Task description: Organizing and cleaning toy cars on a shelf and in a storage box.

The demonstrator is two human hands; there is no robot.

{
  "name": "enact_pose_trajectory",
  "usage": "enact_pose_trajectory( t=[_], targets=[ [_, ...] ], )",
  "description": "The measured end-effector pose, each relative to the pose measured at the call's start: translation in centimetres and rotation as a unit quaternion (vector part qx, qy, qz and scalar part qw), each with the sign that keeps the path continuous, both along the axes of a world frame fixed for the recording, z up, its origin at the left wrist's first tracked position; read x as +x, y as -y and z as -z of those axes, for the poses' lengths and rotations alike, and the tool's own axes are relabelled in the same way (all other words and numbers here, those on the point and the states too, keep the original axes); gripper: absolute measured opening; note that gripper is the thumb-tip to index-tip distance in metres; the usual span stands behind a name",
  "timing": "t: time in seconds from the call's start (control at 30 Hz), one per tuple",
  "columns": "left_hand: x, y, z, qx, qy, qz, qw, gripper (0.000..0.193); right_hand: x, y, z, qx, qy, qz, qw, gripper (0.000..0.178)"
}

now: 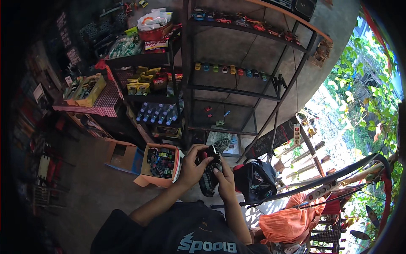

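Both my left hand [192, 167] and right hand [224, 180] grip a small dark toy car [210, 153] above the checked cloth [207, 183]; beside it, the cardboard box [160, 163] remains full of cars, shelves [230, 70] partly stocked.

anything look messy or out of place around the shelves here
A few small toy cars lie scattered on the lower shelf, unlike the neat row of toy cars one shelf up. An open cardboard box full of toys sits tilted on the floor. Both hands, left and right, hold a small dark toy.
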State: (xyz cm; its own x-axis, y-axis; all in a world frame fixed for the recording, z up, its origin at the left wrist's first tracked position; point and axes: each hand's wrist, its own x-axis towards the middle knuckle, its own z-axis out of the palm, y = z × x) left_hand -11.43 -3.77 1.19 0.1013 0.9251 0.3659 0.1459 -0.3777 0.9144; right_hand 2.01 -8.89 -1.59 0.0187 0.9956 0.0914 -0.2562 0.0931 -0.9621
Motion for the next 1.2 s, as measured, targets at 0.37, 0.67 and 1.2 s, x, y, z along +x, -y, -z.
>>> enact_pose_trajectory(
  t=[0.37,0.67,1.2],
  targets=[
    [-3.4,1.2,0.7,-0.004,-0.021,-0.033,0.999,0.034,-1.6,-1.1,-1.9,0.048,0.089,-0.091,0.991,0.060],
    [-2.5,0.9,0.6,-0.083,0.116,0.151,0.978,0.036,0.3,0.4,-4.2,0.089,0.161,-0.025,0.983,0.063],
    [-1.6,-0.7,3.8,-0.335,0.408,0.165,0.833,0.028,-0.8,0.2,-3.2,0.271,0.415,0.011,0.869,0.065]
  ],
)
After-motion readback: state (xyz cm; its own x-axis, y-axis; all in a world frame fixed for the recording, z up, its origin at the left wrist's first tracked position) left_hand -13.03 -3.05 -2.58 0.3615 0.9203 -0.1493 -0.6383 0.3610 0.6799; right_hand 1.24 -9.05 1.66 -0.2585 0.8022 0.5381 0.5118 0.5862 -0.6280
